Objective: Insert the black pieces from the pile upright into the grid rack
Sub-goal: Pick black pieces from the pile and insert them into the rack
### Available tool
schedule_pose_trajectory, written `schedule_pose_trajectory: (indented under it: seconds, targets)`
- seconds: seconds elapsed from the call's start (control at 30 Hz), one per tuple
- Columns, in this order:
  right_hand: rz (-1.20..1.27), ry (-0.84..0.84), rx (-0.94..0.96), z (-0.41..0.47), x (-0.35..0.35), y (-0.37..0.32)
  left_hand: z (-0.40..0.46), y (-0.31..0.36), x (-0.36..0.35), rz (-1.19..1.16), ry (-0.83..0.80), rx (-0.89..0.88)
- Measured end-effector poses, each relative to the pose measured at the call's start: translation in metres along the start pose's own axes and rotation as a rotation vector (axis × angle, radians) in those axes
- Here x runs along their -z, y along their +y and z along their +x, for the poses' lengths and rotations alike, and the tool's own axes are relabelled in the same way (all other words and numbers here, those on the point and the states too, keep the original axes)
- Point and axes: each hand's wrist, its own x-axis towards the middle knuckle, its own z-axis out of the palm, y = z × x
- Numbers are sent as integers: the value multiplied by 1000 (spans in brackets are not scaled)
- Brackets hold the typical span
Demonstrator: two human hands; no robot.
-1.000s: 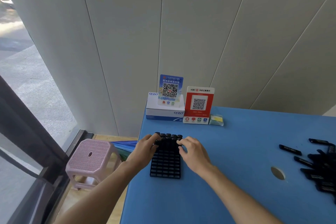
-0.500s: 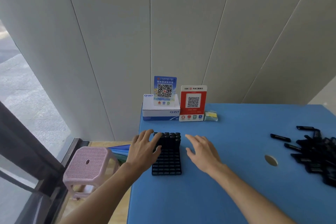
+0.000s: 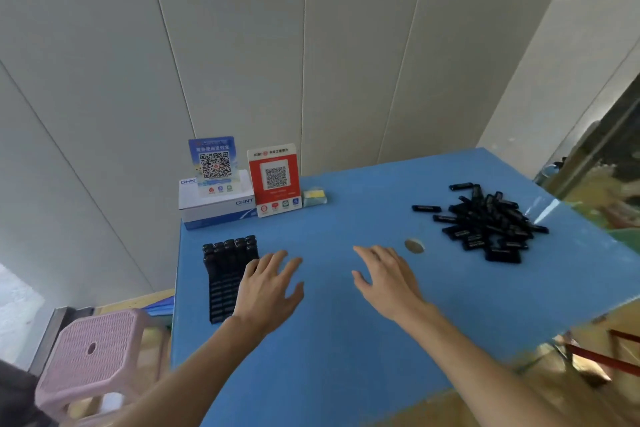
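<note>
The black grid rack [image 3: 221, 291] lies flat near the left edge of the blue table [image 3: 346, 340]. Several black pieces [image 3: 230, 246] stand upright in its far rows. A loose pile of black pieces [image 3: 485, 222] lies at the table's far right. My left hand [image 3: 270, 288] hovers just right of the rack, fingers spread and straight, holding nothing. My right hand [image 3: 388, 277] is over the middle of the table, fingers straight and pointing toward the pile, also holding nothing.
A white and blue box [image 3: 214, 208] with a blue QR sign [image 3: 214, 165] and a red QR sign [image 3: 275, 180] stand at the table's back left. A round hole [image 3: 414, 246] sits between my right hand and the pile. A pink stool [image 3: 93, 354] stands left of the table.
Both hands left the rack and moved right, fingers spreading. The view swung to the right, so the whole pile is in sight.
</note>
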Motion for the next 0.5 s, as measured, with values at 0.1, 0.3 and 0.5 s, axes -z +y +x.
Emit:
schedule_pose_trajectory:
  seconds: [0.1, 0.3, 0.5]
  targets:
    - [-3, -21, -8, -16, 16, 35, 6, 47, -4, -33, -17, 19]
    - [-40, -47, -61, -67, 53, 145, 18, 146, -20, -53, -42, 29]
    - [-51, -46, -130, -119, 79, 255, 31, 238, -47, -36, -77, 57]
